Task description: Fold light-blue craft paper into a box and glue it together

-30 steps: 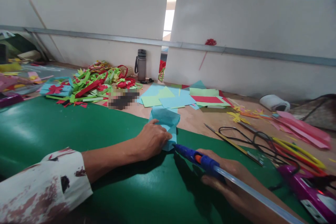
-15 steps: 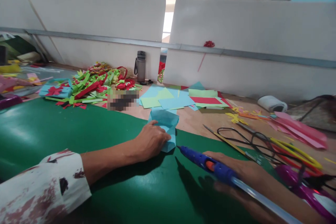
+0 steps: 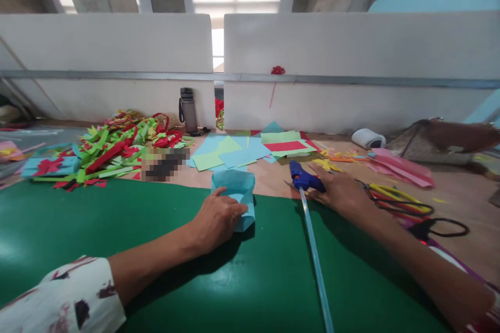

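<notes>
A folded light-blue paper box (image 3: 238, 182), open at the top, stands on the green mat (image 3: 164, 281) near its far edge. My left hand (image 3: 221, 216) is closed on the box's near side, thumb and fingers pressing its paper wall. To the right, my right hand (image 3: 339, 190) grips a blue hot glue gun (image 3: 307, 179) by its handle. A long clear glue stick (image 3: 314, 255) sticks out of the gun's back toward me. The gun's nozzle is hidden from view, and the gun is apart from the box.
Coloured paper sheets (image 3: 244, 151) lie behind the box. A heap of red and green paper strips (image 3: 117, 145) and a grey bottle (image 3: 189, 112) are at the back left. Yellow-handled scissors (image 3: 398, 197), a black cable (image 3: 449, 228) and pink paper (image 3: 404, 166) lie right.
My right hand has carried the glue gun away from the box, forward and to the right, turning it. My left hand keeps its hold on the box. The view has shifted right.
</notes>
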Demonstrator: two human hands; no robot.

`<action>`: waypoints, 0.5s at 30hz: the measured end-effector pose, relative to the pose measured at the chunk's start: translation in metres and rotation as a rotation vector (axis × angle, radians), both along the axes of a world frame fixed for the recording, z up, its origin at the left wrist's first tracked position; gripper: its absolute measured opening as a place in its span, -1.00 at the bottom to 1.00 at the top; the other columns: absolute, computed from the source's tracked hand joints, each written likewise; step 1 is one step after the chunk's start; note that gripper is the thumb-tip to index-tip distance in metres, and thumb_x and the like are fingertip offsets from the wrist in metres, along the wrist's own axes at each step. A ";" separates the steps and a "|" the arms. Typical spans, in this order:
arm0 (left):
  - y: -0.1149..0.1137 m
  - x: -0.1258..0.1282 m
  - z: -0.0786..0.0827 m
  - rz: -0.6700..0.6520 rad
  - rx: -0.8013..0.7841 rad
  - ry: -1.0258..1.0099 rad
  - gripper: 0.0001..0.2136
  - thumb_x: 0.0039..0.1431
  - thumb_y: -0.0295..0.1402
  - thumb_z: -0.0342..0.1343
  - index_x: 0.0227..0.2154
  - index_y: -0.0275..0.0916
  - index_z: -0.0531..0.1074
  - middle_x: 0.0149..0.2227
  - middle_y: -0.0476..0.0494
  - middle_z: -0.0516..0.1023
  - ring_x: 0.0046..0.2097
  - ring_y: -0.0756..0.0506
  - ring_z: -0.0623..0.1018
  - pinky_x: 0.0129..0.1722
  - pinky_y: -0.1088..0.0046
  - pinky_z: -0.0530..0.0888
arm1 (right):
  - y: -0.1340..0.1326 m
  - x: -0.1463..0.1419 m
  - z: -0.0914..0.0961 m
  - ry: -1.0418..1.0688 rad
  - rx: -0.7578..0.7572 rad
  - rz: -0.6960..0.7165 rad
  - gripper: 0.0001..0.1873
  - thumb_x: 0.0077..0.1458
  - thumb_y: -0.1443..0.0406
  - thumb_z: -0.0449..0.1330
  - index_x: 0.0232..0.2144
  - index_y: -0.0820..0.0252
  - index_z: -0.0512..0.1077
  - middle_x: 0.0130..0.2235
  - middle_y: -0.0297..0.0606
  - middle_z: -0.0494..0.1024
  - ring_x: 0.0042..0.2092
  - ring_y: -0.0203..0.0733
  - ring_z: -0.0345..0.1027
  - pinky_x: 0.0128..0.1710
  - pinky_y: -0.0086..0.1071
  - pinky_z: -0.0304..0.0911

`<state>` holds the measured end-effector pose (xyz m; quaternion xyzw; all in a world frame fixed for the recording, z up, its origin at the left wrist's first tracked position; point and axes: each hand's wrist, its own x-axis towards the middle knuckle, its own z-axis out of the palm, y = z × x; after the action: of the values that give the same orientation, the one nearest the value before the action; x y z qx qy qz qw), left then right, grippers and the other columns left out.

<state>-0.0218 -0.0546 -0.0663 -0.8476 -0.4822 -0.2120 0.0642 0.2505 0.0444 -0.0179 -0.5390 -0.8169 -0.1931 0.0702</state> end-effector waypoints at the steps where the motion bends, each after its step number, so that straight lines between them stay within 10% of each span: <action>1: 0.000 0.002 0.000 -0.006 -0.005 -0.010 -0.74 0.09 -0.56 -0.09 -0.31 -0.21 0.48 -0.47 -0.06 0.54 -0.39 -0.04 0.53 0.02 0.09 0.27 | 0.002 0.001 -0.002 -0.023 -0.029 -0.043 -0.46 0.05 0.15 0.09 0.07 0.22 0.22 -0.23 -0.05 0.55 -0.22 0.09 0.41 -0.38 -0.28 0.17; 15: 0.001 -0.006 0.000 -0.106 -0.031 -0.007 -0.69 0.10 -0.59 -0.14 -0.20 -0.25 0.44 -0.43 -0.09 0.54 -0.38 -0.03 0.53 0.08 -0.07 0.17 | -0.025 -0.016 0.001 -0.166 0.002 0.155 -0.58 -0.01 0.57 -0.06 -0.13 0.28 0.38 -0.18 0.00 0.49 -0.08 0.16 0.28 -0.09 0.10 -0.08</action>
<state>-0.0277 -0.0531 -0.0660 -0.8721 -0.4403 -0.2103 0.0380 0.2342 0.0189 -0.0165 -0.4563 -0.8589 -0.2319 0.0175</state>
